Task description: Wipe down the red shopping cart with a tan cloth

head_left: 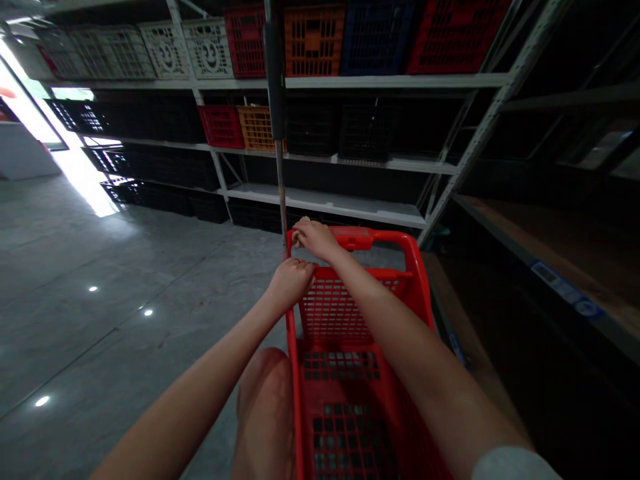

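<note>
The left hand [291,283] and right hand [313,240] are both clenched on the upper frame of one red plastic shopping cart [413,280], beside one metal pole [275,87]. The cart stands on a grey polished floor [125,333], facing white steel shelving [400,81] with three red, two orange and one blue crates [313,41].

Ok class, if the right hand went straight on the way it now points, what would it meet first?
The right hand would probably meet the metal pole first, though depth is unclear.
</note>
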`<state>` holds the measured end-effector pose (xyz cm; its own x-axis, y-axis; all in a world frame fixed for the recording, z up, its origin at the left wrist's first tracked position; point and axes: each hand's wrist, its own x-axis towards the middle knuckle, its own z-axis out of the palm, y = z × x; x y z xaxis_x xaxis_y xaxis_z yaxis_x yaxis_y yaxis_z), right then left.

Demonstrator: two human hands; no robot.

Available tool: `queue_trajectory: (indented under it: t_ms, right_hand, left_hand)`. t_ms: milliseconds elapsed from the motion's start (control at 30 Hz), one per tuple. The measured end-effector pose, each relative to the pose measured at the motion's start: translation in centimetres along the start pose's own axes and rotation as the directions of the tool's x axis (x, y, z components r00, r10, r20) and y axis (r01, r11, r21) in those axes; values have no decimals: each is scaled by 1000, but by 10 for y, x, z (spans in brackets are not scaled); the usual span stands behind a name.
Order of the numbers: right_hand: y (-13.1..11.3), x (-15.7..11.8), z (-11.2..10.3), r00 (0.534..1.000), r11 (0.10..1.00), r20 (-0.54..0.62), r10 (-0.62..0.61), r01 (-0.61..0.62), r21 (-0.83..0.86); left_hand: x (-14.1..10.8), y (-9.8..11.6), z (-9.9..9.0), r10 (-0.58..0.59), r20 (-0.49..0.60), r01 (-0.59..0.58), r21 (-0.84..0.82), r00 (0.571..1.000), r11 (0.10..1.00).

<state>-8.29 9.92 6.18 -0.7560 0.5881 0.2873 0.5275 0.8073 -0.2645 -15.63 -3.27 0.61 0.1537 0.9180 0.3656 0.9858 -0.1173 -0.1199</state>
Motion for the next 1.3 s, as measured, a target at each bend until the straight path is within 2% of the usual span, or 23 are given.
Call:
queue_trajectory:
  t_ms: [100, 333, 533, 600, 667, 767, 833, 933, 1000, 1133, 1300]
  right_hand:
    - [12, -9, 1, 997, 997, -34, -62, 61, -40]
    - [65, -57, -17, 981, 1000, -191, -14, 9, -29]
    - [116, -116, -24, 944, 989, -314, 106, -131, -61]
    - [124, -120, -25, 933, 983, -324, 159, -181, -40]
    - [125, -110, -24, 918, 969, -323, 229, -246, -13]
    - [114, -81, -27, 900, 945, -296, 320, -325, 34]
    - [101, -58, -30, 904, 942, -264, 336, -330, 66]
    - [66, -26, -27, 950, 967, -191, 248, -230, 112]
    - [34, -9, -17, 981, 980, -129, 148, -127, 156]
    - [-22, 2, 11, 999, 962, -36, -3, 13, 272]
    - [-45, -3, 25, 998, 900, -29, -51, 58, 433]
  left_hand:
    - [1, -1, 1, 5, -4, -5, -2, 1000, 1000]
    - [4, 0, 1, 6, 5, -6, 15, 1000, 1000]
    - [2, -2, 3, 0, 8, 0, -14, 1000, 1000]
    - [2, -2, 4, -8, -4, 8, -8, 1000, 1000]
    - [3, -1, 4, -23, -11, 23, 0, 1000, 1000]
    - [3, 1, 1, -67, -2, 67, 9, 998, 998]
    - [1, 3, -2, -99, 3, 99, 19, 995, 995]
    - [-2, 5, -3, -135, 0, 135, 43, 991, 990]
    - [-3, 6, -1, -150, -4, 150, 52, 989, 987]
    - [-5, 9, 2, -150, -9, 151, 40, 989, 988]
    - [-13, 20, -1, -149, -42, 149, 1, 988, 989]
